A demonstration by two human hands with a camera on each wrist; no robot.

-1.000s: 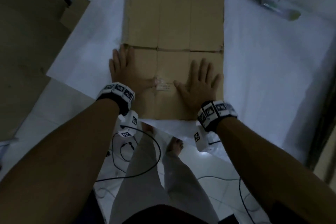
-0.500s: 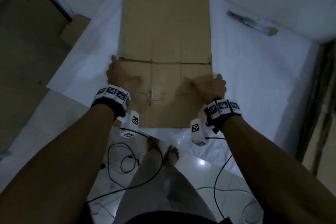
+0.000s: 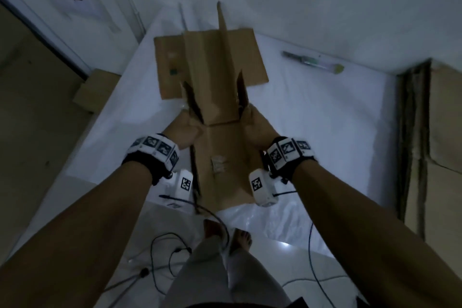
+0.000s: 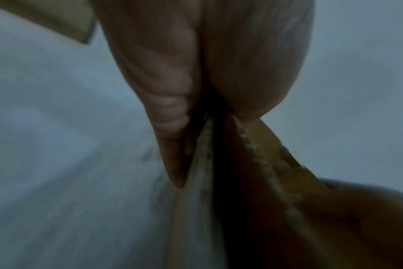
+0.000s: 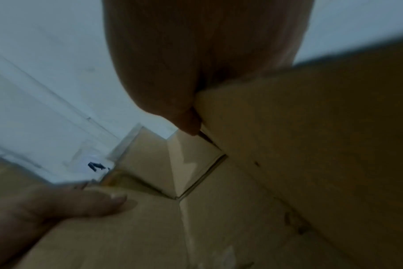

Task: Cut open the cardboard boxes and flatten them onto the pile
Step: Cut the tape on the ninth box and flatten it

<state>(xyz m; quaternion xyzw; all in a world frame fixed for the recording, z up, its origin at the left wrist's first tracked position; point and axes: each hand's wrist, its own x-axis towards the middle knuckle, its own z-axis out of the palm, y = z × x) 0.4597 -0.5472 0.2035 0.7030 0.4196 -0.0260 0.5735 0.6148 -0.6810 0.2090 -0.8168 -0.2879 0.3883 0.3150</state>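
In the head view I hold a cut-open brown cardboard box (image 3: 220,97) above the white table (image 3: 325,132), its long sides bent upward into a trough. My left hand (image 3: 185,130) grips its left edge and my right hand (image 3: 257,127) grips its right edge. The left wrist view shows my left hand (image 4: 196,91) pinching the cardboard edge (image 4: 203,163). Seen from the right wrist, my right hand (image 5: 196,72) clamps a cardboard panel (image 5: 311,145). Another flat cardboard sheet (image 3: 170,67) lies on the table under the far end.
A cutter (image 3: 310,62) with a green end lies on the table at the far right. Flattened cardboard (image 3: 440,117) leans at the right edge. A small cardboard piece (image 3: 97,92) sits left of the table. Cables (image 3: 175,250) trail on the floor by my feet.
Both hands went from pressing flat on the cardboard to gripping its side edges. The sheet has lifted off the table, its sides folded upward, and a flat sheet shows beneath it.
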